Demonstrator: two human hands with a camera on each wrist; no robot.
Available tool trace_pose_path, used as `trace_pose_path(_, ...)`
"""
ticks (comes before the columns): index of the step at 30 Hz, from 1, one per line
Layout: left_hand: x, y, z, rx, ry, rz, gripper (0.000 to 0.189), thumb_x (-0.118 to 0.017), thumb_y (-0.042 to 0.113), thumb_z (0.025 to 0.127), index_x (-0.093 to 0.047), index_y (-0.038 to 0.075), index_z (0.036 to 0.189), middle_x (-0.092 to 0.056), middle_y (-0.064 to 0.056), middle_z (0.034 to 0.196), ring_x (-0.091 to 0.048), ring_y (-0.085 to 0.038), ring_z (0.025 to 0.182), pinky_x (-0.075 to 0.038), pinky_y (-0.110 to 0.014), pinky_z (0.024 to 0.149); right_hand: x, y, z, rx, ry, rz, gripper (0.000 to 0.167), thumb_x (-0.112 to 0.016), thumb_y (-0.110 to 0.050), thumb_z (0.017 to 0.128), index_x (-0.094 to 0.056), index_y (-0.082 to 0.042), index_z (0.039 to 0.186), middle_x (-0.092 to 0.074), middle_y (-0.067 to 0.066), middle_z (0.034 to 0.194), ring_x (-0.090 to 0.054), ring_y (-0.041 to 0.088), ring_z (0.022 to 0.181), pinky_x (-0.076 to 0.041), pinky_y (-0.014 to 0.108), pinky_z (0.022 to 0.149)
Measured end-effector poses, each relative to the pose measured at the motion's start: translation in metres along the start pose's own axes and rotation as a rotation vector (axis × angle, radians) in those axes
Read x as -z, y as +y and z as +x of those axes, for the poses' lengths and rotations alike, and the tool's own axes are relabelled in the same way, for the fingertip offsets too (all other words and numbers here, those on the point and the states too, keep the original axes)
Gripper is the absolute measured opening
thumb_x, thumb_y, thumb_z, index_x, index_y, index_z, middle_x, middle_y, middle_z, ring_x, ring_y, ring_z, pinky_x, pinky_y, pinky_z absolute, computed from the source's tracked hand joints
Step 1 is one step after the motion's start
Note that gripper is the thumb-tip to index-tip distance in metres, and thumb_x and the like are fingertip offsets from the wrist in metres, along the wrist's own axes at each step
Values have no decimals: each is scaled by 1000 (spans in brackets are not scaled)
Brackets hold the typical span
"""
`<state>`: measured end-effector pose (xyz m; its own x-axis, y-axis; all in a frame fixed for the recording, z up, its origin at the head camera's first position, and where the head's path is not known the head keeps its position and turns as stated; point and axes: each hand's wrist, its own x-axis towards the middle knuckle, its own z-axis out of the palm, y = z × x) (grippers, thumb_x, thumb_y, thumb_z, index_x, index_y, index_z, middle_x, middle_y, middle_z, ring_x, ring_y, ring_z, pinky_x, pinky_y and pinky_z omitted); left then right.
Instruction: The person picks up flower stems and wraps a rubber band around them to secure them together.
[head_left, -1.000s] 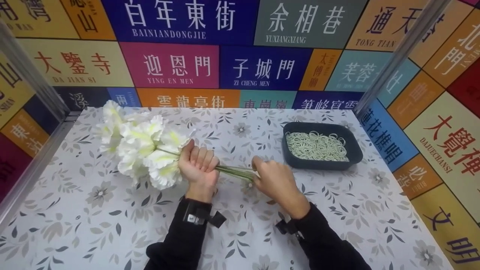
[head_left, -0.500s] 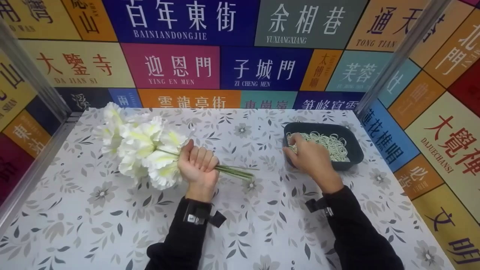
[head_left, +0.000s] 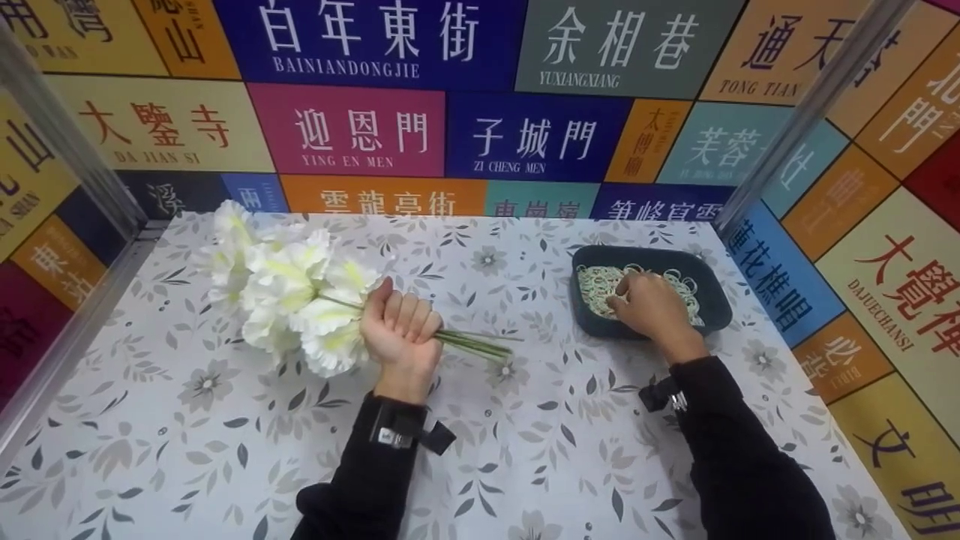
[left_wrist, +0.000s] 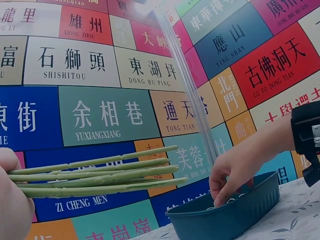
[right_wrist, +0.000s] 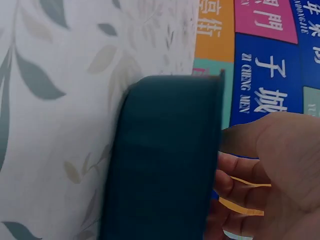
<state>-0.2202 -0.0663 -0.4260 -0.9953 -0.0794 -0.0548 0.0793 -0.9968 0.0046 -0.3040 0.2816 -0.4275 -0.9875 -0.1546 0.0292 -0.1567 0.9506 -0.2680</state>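
Observation:
My left hand [head_left: 403,326] grips a bunch of white flowers [head_left: 281,274] by the stems. Ruffled blooms with yellow-green streaks lie to its left, and the green stem ends [left_wrist: 110,175] stick out on the right. My right hand [head_left: 656,307] reaches into a dark teal tray [head_left: 709,300], fingers bent down at the pale rubber bands [head_left: 596,289] heaped inside. In the left wrist view, the thumb and fingers [left_wrist: 218,199] dip below the tray's rim, close to a few bands. The right wrist view has the tray wall hiding the fingertips; I cannot tell whether they pinch a band.
A white tablecloth [head_left: 480,442] with grey leaves and flowers covers the table. Behind it stands a wall of coloured signs [head_left: 345,127], with metal posts [head_left: 799,112] at the corners. The tray sits at the back right.
My right hand has left the stem ends, moved right to the tray, and shifted deeper among the rubber bands. My left hand keeps its grip on the flowers in nearly the same place.

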Motion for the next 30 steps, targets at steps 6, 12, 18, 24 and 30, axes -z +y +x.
trace_pose_path(6, -1, 0, -1, 4, -9, 5, 58, -39, 21, 103, -34, 17, 46, -32, 5, 36, -17, -7, 35, -14, -21, 34, -6, 9, 9, -32, -116, 52, 30, -68, -30, 95, -71, -3, 107, -71, 20, 112, -64, 41, 106, -50, 57, 93)
trace_pose_path(12, -1, 0, -1, 0, -4, 20, 57, -39, 21, 103, -34, 17, 46, -31, 6, 36, -17, -7, 35, -15, -21, 33, -13, 4, 14, -12, -155, 96, 31, -66, -33, 97, -72, -4, 106, -73, 17, 104, -66, 36, 98, -52, 54, 90)
trace_pose_path(18, -1, 0, -1, -3, -8, 22, 58, -37, 21, 103, -33, 17, 46, -31, 6, 36, -15, -7, 36, -15, -20, 33, -23, -6, 23, -8, -151, 149, 35, -63, -32, 98, -74, 1, 102, -74, 19, 103, -67, 35, 93, -54, 51, 89)
trace_pose_path(24, -1, 0, 0, 8, -7, -2, 58, -38, 22, 104, -33, 17, 46, -32, 5, 36, -16, -7, 35, -15, -21, 33, -34, -3, 29, -56, -122, 220, 25, -63, -19, 94, -74, 2, 89, -73, 20, 103, -65, 35, 91, -53, 48, 87)
trace_pose_path(30, -1, 1, 1, 2, -1, 10, 58, -38, 22, 104, -34, 17, 46, -31, 6, 37, -17, -7, 35, -17, -21, 32, -39, -2, 32, -79, -123, 262, 23, -61, -17, 94, -73, 2, 97, -71, 22, 109, -64, 38, 100, -51, 51, 95)
